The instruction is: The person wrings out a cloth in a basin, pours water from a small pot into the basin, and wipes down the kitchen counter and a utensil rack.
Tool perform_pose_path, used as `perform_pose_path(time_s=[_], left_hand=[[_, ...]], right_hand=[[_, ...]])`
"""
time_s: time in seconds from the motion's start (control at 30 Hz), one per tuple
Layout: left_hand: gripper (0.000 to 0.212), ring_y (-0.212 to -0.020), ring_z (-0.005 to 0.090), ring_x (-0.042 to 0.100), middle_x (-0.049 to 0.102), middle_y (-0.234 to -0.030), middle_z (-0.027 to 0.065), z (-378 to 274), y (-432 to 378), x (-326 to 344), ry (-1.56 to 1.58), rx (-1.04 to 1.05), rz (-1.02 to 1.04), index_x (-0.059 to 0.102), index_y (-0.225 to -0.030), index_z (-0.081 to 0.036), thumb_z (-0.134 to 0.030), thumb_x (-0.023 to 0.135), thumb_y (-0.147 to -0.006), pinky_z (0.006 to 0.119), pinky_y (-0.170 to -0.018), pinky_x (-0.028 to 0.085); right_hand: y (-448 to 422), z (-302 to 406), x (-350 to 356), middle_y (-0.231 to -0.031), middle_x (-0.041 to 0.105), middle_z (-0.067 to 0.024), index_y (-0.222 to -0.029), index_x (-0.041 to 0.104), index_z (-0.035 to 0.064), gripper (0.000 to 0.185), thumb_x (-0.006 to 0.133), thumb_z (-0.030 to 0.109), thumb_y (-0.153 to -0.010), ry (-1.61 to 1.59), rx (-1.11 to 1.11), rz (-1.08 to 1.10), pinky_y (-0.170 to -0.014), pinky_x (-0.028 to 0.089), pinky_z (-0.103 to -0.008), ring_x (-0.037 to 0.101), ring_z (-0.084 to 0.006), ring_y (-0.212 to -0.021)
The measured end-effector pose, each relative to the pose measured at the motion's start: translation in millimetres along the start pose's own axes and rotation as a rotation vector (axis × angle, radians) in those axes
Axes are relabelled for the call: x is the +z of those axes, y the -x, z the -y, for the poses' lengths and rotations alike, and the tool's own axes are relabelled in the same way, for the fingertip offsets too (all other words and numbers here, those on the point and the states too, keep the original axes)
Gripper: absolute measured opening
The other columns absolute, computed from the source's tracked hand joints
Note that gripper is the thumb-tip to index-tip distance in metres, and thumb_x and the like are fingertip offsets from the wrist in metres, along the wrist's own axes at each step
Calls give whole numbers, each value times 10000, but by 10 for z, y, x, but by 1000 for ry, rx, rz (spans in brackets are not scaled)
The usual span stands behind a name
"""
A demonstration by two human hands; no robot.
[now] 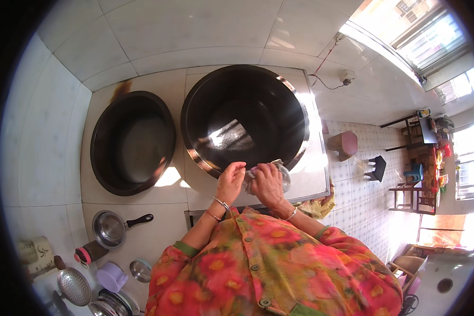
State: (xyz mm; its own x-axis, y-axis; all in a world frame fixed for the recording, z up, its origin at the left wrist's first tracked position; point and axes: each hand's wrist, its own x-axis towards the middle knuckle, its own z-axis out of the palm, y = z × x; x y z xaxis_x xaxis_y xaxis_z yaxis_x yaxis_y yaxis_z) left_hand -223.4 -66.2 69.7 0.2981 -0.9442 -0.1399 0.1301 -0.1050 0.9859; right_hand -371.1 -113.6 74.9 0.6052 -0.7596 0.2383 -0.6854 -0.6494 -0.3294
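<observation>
Before me a large, dark, glossy wok-like basin is set into a white tiled counter, with sunlight on its inside and rim. At its near rim, my right hand presses down on a crumpled grey cloth, fingers curled over it. Close beside, my left hand is at the same rim, its thumb and fingertips close together; whether it pinches anything cannot be told. A smaller dark basin sits to the left, its bottom pale and greyish.
Left of me are a steel saucepan with black handle, a perforated skimmer, a purple plastic cup and a small metal bowl. Right of the counter are a pink-topped stool, a black stool and a yellow bag.
</observation>
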Motion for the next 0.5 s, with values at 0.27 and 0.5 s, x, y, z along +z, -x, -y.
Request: perform_pose_path(time_s=[0.27,0.5], left_hand=[[194,-971,126,575,600,-1042,69,-277,13,-433,119,63,-261,554,-1091,16,-84,485,-939,252,-888,453],[182,-940,122,578,616,-1011,65,-278,330,-748,31,-51,-546,572,-1054,12,-92,482,-936,258,-848,464]], right_hand=[[-638,-156,-231,-999,603,-104,-1133,511,31,309,564,79,-833,-1030,369,276,-751,491,-296,588,-171,-877],[-1700,-1356,-366,-879,602,-69,-1177,478,99,292,525,150,-893,-1380,735,-277,-389,460,-241,601,-144,-628]])
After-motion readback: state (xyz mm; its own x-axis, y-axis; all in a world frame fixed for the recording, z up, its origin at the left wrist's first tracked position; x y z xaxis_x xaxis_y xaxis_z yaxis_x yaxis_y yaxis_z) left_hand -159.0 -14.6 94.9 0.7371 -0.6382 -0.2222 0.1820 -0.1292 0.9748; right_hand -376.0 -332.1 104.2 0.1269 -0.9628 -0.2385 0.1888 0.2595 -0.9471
